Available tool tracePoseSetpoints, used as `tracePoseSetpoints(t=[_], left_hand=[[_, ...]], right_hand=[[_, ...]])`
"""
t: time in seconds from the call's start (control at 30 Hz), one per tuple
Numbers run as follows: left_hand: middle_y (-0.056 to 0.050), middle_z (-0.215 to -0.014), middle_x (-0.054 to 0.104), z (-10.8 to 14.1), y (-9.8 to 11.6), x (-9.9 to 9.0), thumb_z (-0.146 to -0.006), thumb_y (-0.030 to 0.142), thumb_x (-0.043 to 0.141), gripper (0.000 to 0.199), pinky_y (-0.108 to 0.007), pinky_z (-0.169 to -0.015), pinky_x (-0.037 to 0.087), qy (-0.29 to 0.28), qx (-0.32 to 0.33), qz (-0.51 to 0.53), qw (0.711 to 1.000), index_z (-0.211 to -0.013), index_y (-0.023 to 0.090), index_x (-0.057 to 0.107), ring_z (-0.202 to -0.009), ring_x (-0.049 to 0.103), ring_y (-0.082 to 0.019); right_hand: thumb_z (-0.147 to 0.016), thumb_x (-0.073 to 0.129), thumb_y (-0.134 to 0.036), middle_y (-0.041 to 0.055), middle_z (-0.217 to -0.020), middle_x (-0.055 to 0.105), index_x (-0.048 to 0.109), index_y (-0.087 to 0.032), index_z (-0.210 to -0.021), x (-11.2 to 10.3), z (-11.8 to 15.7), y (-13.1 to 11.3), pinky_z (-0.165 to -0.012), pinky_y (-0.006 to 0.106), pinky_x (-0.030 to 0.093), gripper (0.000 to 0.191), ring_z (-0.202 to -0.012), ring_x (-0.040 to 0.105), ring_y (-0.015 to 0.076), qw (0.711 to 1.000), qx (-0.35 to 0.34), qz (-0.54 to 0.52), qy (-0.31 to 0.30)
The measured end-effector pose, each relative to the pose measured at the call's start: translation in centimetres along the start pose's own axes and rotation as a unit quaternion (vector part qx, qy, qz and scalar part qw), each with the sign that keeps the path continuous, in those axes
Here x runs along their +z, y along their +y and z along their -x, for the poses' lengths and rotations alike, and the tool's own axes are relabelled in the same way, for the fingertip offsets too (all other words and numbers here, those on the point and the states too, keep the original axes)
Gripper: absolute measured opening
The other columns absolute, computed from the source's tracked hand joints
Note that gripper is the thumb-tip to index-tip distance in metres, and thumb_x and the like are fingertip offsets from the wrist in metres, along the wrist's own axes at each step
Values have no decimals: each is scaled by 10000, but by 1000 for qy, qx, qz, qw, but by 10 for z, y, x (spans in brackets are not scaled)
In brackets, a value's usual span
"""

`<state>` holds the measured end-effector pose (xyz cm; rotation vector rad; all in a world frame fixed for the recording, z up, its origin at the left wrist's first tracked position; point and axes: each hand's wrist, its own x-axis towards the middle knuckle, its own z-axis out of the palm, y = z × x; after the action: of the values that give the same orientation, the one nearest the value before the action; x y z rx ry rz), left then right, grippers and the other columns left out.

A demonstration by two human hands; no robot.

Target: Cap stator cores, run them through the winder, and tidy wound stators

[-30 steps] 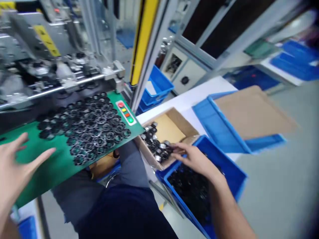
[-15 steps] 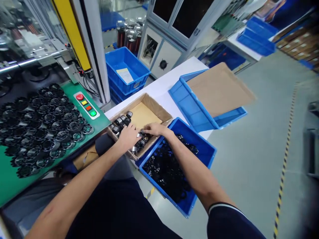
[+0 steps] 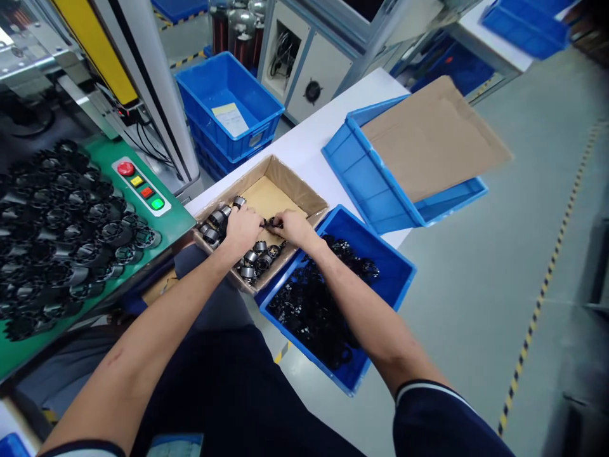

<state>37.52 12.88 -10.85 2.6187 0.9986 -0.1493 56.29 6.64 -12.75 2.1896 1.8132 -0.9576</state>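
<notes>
A cardboard box (image 3: 309, 198) with a clear liner stands on the white table, with several black and silver ring parts (image 3: 250, 258) along its near side. Both hands are inside it. My left hand (image 3: 243, 227) is at the parts on the left, its fingers curled near a ring and a small dark piece. My right hand (image 3: 291, 227) pinches a small dark part between thumb and fingers, close to my left fingertips. Right beside the box, under my right forearm, a blue bin (image 3: 394, 273) holds many black parts.
Many black rings (image 3: 76, 235) cover the green machine table (image 3: 99, 152) at left, beside a button panel (image 3: 141, 186). Stacked blue bins (image 3: 228, 95) stand behind. A tilted blue bin (image 3: 361, 171) with a cardboard sheet (image 3: 432, 139) lies on the white table (image 3: 309, 152).
The view has shifted. My hands have moved a little farther into the box, away from the near parts, and a small dark part now shows between them.
</notes>
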Motion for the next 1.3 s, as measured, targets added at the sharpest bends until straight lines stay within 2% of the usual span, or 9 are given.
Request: tracePoseSetpoints(t=[0.17, 0.3, 0.57, 0.7, 0.9, 1.03, 1.13, 1.23, 1.3], left_hand=[[-173, -1267, 849, -1, 2, 11, -1142, 285, 665, 279, -528, -1193, 434, -14, 23, -30, 999, -1226, 195, 915, -1343, 674, -368], [-213, -1432, 788, 14, 8, 11, -1166, 327, 613, 353, -534, -1179, 427, 8, 35, -41, 999, -1354, 159, 860, -1415, 615, -393], [-195, -1361, 792, 28, 8, 25, -1058, 423, 817, 368, -542, -1256, 412, -41, 78, -39, 995, -1251, 113, 858, -1404, 616, -382], [-112, -1375, 770, 22, 6, 29, -1040, 403, 860, 280, -537, -1254, 461, -37, 57, -22, 997, -1196, 173, 826, -1412, 631, -334], [-145, -1337, 779, 30, 18, 26, -1090, 247, 771, 159, -542, -1243, 462, 7, 9, 30, 999, -1194, 141, 828, -1386, 638, -342], [-167, -1413, 776, 79, 18, 15, -1078, 224, 788, 216, -548, -1276, 412, 49, 21, 121, 991, -1280, 173, 847, -1429, 603, -368], [-91, -1354, 803, 139, 13, 15, -1081, 303, 843, 202, -520, -1266, 434, 67, 14, 207, 976, -1276, 248, 850, -1379, 646, -323], [-48, -1251, 837, 205, 7, 27, -1051, 316, 899, 155, -490, -1189, 487, 75, -42, 283, 955, -1195, 272, 863, -1270, 705, -283], [-28, -1189, 855, 246, 4, 38, -1003, 290, 949, 162, -469, -1134, 514, 78, -101, 322, 938, -1143, 271, 871, -1189, 742, -260]], right_hand=[[-1140, 794, -437, 130, -1506, 751, 750, -203, -1466, 9, 2, -3, -1110, 525, 688, 404, -1301, 771, 291, 999, -17, 29, -23], [-1140, 795, -440, 133, -1509, 749, 748, -205, -1470, 10, 3, -7, -1109, 519, 688, 408, -1302, 771, 291, 998, -13, 45, -36], [-1141, 793, -441, 130, -1501, 753, 749, -203, -1468, 11, 5, -11, -1101, 517, 691, 406, -1293, 774, 289, 998, 10, 63, -23], [-1142, 792, -446, 133, -1494, 754, 746, -197, -1470, 15, 1, -15, -1096, 517, 693, 415, -1283, 777, 287, 997, 34, 68, 5], [-1141, 792, -450, 131, -1493, 754, 738, -196, -1483, 9, 10, -12, -1110, 536, 687, 430, -1293, 775, 293, 996, -16, 81, 46], [-1167, 678, -239, 117, -1601, 726, 793, -234, -1419, 1, 18, -4, -1258, 530, 592, 277, -1429, 712, 290, 987, -125, 98, 32], [-1119, 532, -73, 66, -1677, 719, 866, -300, -1321, -3, 13, 2, -1287, 433, 560, 452, -1456, 711, 257, 973, -207, 101, -16], [-1065, 564, -122, 68, -1646, 756, 892, -317, -1268, -6, 1, 2, -1250, 423, 599, 432, -1440, 750, 268, 959, -266, 94, -40], [-1012, 592, -196, 98, -1518, 831, 910, -302, -1155, -7, -7, -2, -1177, 434, 656, 365, -1340, 817, 281, 948, -302, 84, -48]])
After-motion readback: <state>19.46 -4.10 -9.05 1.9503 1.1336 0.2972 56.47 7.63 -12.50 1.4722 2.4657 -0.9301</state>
